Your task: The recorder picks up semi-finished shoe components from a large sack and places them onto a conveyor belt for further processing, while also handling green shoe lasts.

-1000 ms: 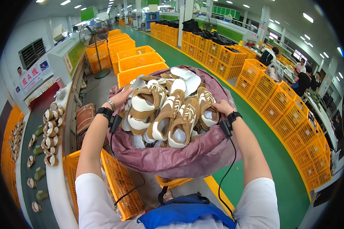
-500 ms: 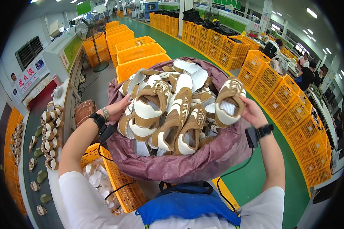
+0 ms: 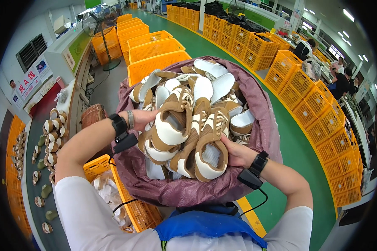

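Our left hand (image 3: 144, 119) holds one shoe (image 3: 171, 130), our right hand (image 3: 241, 154) another shoe (image 3: 210, 144) (grips partly hidden), atop a heaped sack (image 3: 188, 192).

shoes (image 3: 168, 130) are brown and white, the sack (image 3: 262, 119) purple.

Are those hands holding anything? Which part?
The right hand holds a brown-and-white sneaker by its right side, beside the opening. The left hand touches another sneaker on its left side; grip unclear.
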Tool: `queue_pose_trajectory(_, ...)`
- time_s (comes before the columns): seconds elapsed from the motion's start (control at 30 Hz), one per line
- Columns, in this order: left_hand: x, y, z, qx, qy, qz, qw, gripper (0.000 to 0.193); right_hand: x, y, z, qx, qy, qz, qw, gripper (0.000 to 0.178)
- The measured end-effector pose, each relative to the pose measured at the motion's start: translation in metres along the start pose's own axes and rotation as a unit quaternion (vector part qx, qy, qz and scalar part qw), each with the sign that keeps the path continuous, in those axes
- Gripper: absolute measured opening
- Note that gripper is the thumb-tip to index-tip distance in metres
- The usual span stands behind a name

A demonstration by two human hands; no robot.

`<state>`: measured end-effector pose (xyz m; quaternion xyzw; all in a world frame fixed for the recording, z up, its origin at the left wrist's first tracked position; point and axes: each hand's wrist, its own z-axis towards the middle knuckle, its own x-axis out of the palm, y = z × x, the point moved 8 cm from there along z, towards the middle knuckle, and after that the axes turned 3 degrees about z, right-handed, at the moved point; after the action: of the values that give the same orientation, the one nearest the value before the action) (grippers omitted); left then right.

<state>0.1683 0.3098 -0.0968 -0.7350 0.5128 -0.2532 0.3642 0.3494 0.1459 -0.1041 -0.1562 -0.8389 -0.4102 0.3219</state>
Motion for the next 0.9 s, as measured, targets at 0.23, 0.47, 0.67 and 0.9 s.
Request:
queue_pose_trajectory(0.23, 0.044, 0.005, -0.004, 0.111, 0.001, -0.051, 0.992, 0.061, -0.015, -0.011, 0.022, 0.004, -0.04, -0.03, 0.999, 0.05)
queue_pose_trajectory(0.47, 0.101, -0.054, -0.041, 0.188, -0.056, -0.015, 0.98, 0.059, -0.01, 0.0, -0.012, -0.068, -0.04, -0.091, 0.993, 0.04)
queue_pose_trajectory(0.67, 0.125, -0.106, -0.09, 0.332, -0.155, 0.174, 0.914, 0.054, 0.028, 0.047, -0.053, -0.146, 0.051, -0.135, 0.979, 0.027)
queue_pose_trajectory(0.9, 0.171, -0.178, -0.152, 0.343, -0.329, 0.128, 0.87, 0.081, 0.005, 0.138, -0.086, -0.17, 0.111, -0.122, 0.971, 0.037)
